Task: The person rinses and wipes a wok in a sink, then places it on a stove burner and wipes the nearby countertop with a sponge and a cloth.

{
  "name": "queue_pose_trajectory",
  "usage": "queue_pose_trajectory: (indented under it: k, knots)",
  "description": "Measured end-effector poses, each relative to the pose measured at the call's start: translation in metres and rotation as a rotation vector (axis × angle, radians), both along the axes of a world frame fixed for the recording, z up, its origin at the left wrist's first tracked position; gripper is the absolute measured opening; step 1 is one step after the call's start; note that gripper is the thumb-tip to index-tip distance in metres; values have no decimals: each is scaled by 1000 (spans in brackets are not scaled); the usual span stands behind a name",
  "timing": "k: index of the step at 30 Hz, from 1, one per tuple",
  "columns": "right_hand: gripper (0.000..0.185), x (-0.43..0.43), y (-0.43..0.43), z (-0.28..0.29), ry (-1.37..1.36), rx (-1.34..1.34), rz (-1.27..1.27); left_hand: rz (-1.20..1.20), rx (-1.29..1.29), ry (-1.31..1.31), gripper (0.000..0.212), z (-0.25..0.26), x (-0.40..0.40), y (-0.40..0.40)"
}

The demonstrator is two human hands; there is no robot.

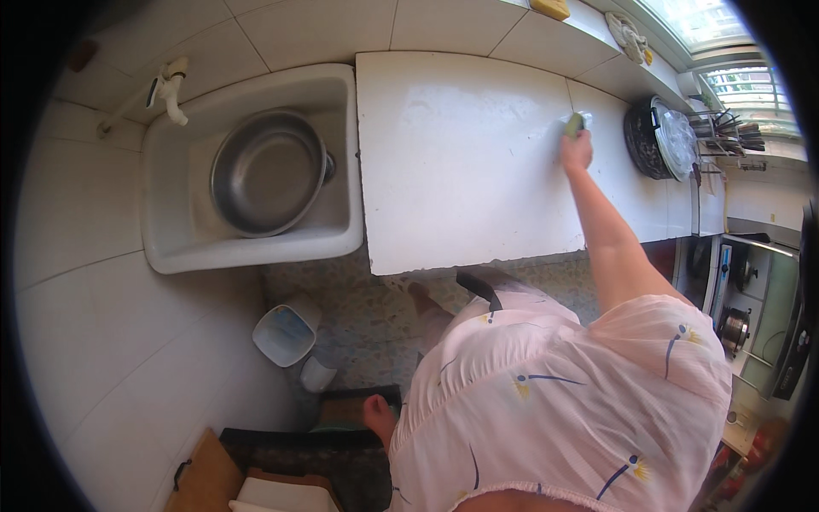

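My right hand (577, 152) is stretched out over the white countertop (448, 166) with a green sponge (574, 124) in its fingers. The sponge is against the far part of the surface, near the wall. A shiny patch shows around it, and I cannot tell whether it is water or reflection. Low beside my body hangs my left hand (379, 413), its fingers curled and no object visible in it. To the left of the countertop, a round metal basin (269, 173) rests in a white ceramic sink (173, 237).
A plastic tap (171, 96) juts from the wall above the sink. At the counter's right stands a dark pot (646, 141) topped with clear plastic, near a utensil rack (723, 134). A white bin (285, 336) is on the floor. Behind is an open wooden cabinet door (205, 473).
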State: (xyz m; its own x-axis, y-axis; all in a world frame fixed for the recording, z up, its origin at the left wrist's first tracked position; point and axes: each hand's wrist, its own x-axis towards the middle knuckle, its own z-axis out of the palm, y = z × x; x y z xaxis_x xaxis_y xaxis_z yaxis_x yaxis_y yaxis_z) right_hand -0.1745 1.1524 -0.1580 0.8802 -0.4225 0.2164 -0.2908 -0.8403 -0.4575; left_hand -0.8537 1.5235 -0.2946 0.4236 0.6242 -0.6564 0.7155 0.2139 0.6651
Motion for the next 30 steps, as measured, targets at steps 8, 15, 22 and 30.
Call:
queue_pose_trajectory:
  k: [8,15,22,30]
  knots:
    - [30,-16,338,-36,128,529,718,-73,198,36,13,115,128,10]
    - [33,-34,332,26,134,929,554,-103,279,1,16,90,93,21]
    - [32,38,-22,9,-304,107,-272,-186,58,30,15,13,21,7]
    - [38,81,107,-46,-48,142,32,-77,93,14,14,73,73,-3]
